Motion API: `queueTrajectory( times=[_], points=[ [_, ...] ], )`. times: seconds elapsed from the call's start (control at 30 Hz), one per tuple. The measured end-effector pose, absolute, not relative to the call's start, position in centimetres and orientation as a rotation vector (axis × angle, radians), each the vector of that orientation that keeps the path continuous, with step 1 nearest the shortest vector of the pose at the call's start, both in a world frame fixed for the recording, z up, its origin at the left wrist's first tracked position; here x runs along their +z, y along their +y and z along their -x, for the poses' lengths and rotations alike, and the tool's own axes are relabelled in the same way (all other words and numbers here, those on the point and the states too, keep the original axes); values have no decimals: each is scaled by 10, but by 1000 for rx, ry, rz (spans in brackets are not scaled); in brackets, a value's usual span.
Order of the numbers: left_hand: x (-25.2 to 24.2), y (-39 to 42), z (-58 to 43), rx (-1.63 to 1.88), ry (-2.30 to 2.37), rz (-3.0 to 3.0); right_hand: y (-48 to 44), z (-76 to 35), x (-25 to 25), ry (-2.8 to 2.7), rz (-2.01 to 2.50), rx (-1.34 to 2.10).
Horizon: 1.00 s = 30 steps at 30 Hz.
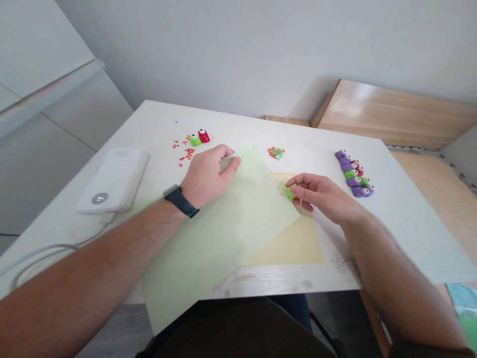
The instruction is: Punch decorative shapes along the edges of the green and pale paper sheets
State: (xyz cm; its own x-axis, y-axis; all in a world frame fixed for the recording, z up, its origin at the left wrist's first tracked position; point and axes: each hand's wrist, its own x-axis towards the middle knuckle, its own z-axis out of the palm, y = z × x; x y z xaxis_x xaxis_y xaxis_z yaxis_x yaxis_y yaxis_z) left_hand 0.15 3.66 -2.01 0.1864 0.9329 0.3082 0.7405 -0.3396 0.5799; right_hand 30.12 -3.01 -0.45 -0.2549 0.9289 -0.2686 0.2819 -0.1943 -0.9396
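My left hand (214, 174), with a dark watch (181, 200) on its wrist, pinches the far edge of a pale green sheet (223, 238). The sheet slants across the table, and its near corner hangs past the front edge. Under it lies a pale yellow sheet (286, 246), partly covered. Between the thumb and fingers of my right hand (316, 194) is a small bright green piece (290, 193), held close to the green sheet's right edge. My fingers hide part of that piece.
Purple, green and red eyed figures (354, 174) cluster at the right. A green figure (194, 140) and a red figure (203, 135) stand at the back left near orange bits (189, 153). Orange and green bits (276, 152) form a pile. A white power bank (114, 179) with a cable lies left.
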Motion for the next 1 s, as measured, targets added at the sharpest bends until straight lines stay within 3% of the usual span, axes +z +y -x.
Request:
queueTrajectory(
  times=[1.0],
  points=[
    [-21,37,-1,925,1579,-2149,-33,-297,-3,-1492,1397,1579]
  ],
)
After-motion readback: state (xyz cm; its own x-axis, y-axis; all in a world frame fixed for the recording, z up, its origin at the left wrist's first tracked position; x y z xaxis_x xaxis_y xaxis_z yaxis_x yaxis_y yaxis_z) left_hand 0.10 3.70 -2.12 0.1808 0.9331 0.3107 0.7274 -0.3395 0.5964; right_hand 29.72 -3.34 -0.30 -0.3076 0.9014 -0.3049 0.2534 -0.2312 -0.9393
